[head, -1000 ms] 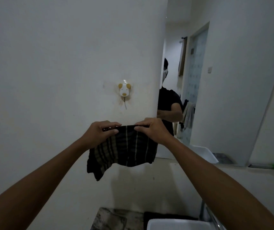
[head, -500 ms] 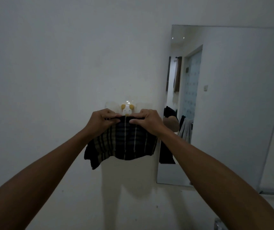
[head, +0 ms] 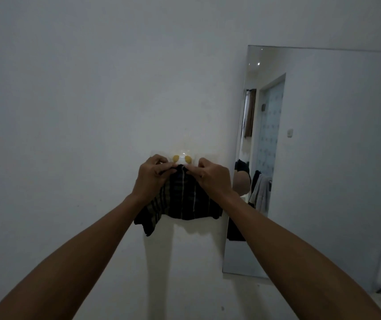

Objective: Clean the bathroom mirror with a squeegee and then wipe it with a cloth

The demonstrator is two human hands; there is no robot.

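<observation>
Pinching the top edge of the dark striped cloth (head: 184,199) with both hands, I have it lifted against the white wall (head: 69,112), right at the small wall hook (head: 182,158) with its two yellow ears. My left hand (head: 152,179) grips the edge on one side, fingers curled and thumb pressing the fabric; my right hand (head: 210,179) pinches it on the other side, fingertips close to the hook's base. The rest of the cloth hangs loose below my knuckles, one corner drooping lower on the left. The mirror (head: 323,158) stands just to the right of the hook, and no squeegee is in view. Judging by this, the wiping looks finished and I am hanging the cloth up. To do it well I should bunch the middle of the top edge between my two hands so a fold of fabric slips over the peg, which my fingers and the cloth hide from me, so I must feel for it. I should let go with one hand first and test that the cloth holds, since a light stick-on hook may peel off if I tug downward
</observation>
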